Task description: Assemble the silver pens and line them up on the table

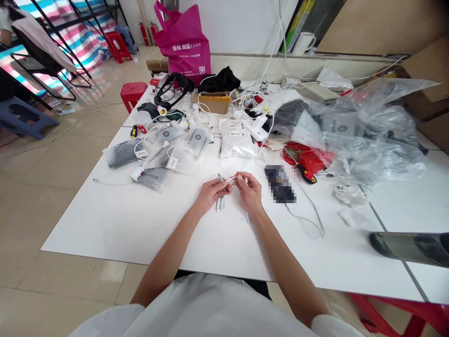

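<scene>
My left hand (pixel 209 194) is closed around a slim, silver, pen-like piece (pixel 220 178), whose pointed end sticks up past the fingers. A thin pale stick (pixel 230 179) spans the gap between both hands. My right hand (pixel 248 192) pinches its far end between thumb and fingertips; the grip hides that end. Several slim, clear-and-silver pen-like tubes (pixel 220 204) lie on the white table just below my left hand. Another such tube (pixel 247 216) lies partly under my right hand. The pieces are too small to identify surely.
A phone-like dark object (pixel 280 184) lies right of my hands, its cable trailing forward. Grey pouches in plastic (pixel 154 177), a white parcel (pixel 236 138) and tangled cables sit beyond. Clear plastic bags (pixel 379 150) and a dark cylinder (pixel 410 248) occupy the right side.
</scene>
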A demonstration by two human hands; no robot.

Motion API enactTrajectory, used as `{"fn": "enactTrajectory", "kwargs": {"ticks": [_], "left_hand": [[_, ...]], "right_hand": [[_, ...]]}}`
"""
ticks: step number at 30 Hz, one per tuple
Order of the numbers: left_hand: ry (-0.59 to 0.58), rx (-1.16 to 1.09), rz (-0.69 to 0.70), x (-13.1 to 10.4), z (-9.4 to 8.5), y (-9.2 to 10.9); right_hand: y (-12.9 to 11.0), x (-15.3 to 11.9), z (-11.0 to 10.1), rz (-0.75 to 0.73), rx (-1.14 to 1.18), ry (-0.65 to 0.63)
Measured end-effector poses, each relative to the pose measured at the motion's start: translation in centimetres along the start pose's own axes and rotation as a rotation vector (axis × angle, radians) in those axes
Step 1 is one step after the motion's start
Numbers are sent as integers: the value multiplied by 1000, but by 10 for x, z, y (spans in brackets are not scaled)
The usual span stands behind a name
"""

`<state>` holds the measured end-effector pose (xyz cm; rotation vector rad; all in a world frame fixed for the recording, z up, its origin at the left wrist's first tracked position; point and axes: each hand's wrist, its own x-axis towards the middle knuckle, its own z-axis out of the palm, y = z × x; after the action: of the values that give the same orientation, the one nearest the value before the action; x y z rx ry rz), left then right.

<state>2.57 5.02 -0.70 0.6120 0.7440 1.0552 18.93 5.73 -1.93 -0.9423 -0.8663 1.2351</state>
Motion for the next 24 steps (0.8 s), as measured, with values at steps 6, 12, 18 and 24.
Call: {"fn": "enactTrajectory", "kwargs": {"ticks": [6, 12, 18, 24], "left_hand": [[0, 15, -11, 2, -3, -3], [10, 17, -23, 2, -3, -3], [10, 47, -40, 1, -2, -3], [24, 31, -34, 3, -4, -5]], "right_hand": [[3, -1, -2, -12, -94, -9], [3, -3, -3, -83, -215, 24], [-7, -9, 2, -147, -287, 15], [-12, -12, 5, -185, -339, 84]]}}
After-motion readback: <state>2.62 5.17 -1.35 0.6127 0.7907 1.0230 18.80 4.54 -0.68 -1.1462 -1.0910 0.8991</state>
